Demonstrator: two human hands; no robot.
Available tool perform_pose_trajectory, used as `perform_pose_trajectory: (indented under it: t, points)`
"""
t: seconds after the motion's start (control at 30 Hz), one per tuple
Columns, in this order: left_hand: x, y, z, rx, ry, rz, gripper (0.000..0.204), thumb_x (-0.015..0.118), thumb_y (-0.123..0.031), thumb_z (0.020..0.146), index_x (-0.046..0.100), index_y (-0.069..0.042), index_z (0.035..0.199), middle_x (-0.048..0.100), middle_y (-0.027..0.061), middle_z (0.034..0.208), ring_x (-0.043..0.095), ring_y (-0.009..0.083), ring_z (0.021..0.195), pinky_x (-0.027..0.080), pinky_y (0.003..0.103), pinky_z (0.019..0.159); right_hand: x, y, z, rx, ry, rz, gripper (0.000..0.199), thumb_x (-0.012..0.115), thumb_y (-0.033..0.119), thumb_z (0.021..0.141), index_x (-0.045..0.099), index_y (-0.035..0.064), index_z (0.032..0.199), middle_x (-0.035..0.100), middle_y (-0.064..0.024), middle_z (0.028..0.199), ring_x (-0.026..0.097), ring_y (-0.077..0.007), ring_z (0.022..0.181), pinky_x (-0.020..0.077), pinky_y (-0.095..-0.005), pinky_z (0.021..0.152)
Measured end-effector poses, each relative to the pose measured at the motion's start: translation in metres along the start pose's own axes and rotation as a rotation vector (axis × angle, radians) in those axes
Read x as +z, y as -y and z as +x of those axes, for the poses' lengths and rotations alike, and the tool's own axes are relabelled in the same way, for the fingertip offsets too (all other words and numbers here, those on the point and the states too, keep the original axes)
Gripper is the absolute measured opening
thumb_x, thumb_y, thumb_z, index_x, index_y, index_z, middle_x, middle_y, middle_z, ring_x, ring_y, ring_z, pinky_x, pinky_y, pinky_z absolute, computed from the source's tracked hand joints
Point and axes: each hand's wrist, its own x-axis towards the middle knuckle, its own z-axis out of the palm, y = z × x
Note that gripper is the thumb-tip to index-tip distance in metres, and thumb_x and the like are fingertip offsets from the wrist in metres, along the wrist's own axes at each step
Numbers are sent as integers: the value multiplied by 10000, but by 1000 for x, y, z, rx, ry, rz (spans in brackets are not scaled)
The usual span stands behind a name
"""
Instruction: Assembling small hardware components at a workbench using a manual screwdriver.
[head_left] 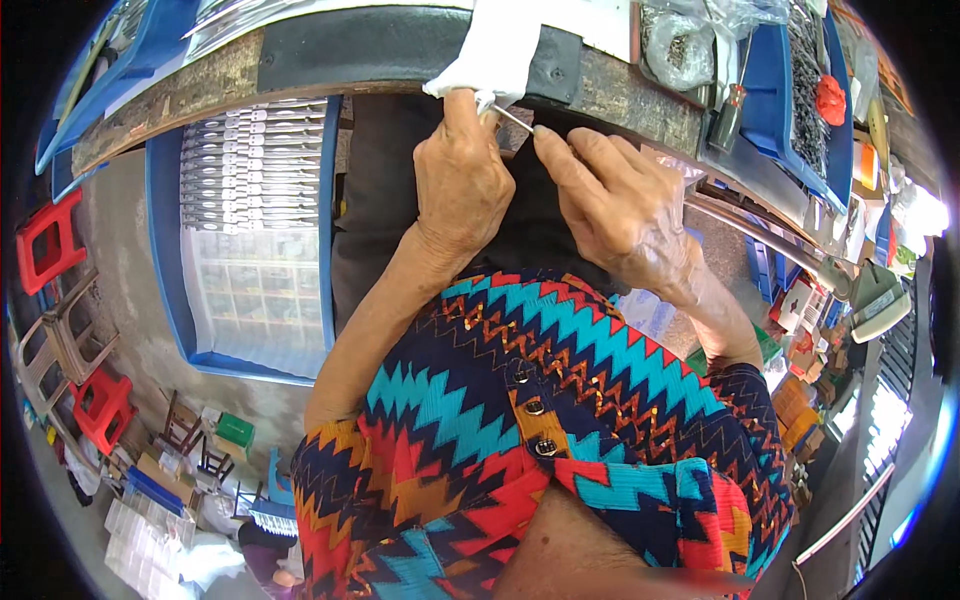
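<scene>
At the bench edge my left hand [463, 175] is closed, its fingers pinched at the end of a white cloth-like wrap [497, 50] that hangs over the edge. A small shiny metal piece [486, 101] shows by its fingertips, mostly hidden. To the right, my right hand [622, 195] is closed on a thin metal rod [514, 118], its index finger and thumb at the near end. The rod's other end points at the metal piece; whether they touch I cannot tell.
A blue tray [157, 250] on the left holds rows of slim metal tweezer-like pieces [255, 170]. Along the wooden bench [640, 105] stand a dark-handled screwdriver [729, 120] and a blue bin [840, 150] of small dark parts. Red stools [50, 243] are at far left.
</scene>
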Motion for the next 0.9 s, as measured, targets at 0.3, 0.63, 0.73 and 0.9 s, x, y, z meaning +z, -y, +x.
perform_pose_trajectory:
  t: [0.3, 0.63, 0.73, 0.9]
  points:
    - [2, 4, -1, 61, -49, 5, 116, 476, 8, 844, 436, 48, 946, 521, 219, 616, 573, 390, 574, 404, 388, 452, -5, -4, 2, -17, 132, 47, 476, 606, 39, 640, 514, -13, 1105, 445, -74, 716, 512, -187, 566, 409, -289, 426]
    - [3, 0, 3, 74, -81, 57, 150, 502, 41, 771, 413, 42, 892, 560, 206, 624, 585, 376, 583, 455, 410, 467, -16, -1, 11, 954, 137, 1116, 230, 604, 80, 794, 595, -9, 1006, 566, -25, 672, 497, -60, 524, 370, -201, 423]
    - [2, 2, 1, 76, -80, 83, 106, 477, 8, 819, 427, 38, 907, 539, 207, 603, 574, 387, 575, 421, 404, 460, -8, 1, 6, 1133, 52, 1580, 209, 584, 102, 811, 602, -10, 986, 561, -21, 654, 470, -41, 501, 318, -162, 405]
    - [4, 1, 0, 82, -122, 28, 60, 439, -37, 876, 432, 20, 860, 501, 184, 555, 551, 362, 522, 379, 393, 446, 0, -5, -1, 807, 68, 1186, 229, 583, 110, 811, 600, -10, 1005, 538, 2, 629, 462, -30, 516, 342, -174, 431]
